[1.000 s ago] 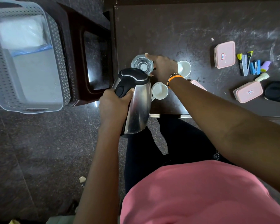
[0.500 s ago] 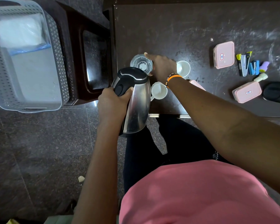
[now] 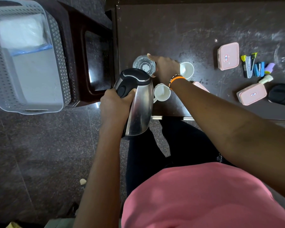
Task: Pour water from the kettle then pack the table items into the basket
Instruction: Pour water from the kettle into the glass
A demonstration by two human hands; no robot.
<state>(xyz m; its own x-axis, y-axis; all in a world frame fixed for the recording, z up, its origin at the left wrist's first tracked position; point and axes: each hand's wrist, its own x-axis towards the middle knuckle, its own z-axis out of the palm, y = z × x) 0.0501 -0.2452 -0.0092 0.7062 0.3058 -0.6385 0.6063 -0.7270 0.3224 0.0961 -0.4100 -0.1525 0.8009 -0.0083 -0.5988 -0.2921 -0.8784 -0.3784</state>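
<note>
Head camera looks straight down on the pour. The left hand, the working grip here, is clamped around the black handle of the kettle, which is tipped forward with its spout end over the near rim of the glass. The right hand is wrapped against the far side of that glass, bracing it on the bench. Whether water is actually running cannot be told; the spout itself is hidden under the kettle's lid.

To do this step well, I would keep the tilt gentle and the spout low and centred over the glass mouth, since the glass stands close to the left edge of the bench and a push from the kettle body could slide it. The bracing hand should stay put until the kettle is levelled again. Two white cups sit just beside the kettle and wrist, so the elbow swing back needs care.

Packing has not started by the look of it: the pink boxes, the stapler and small bits lie well to the right, and the basket waits on a stool to the left.
</note>
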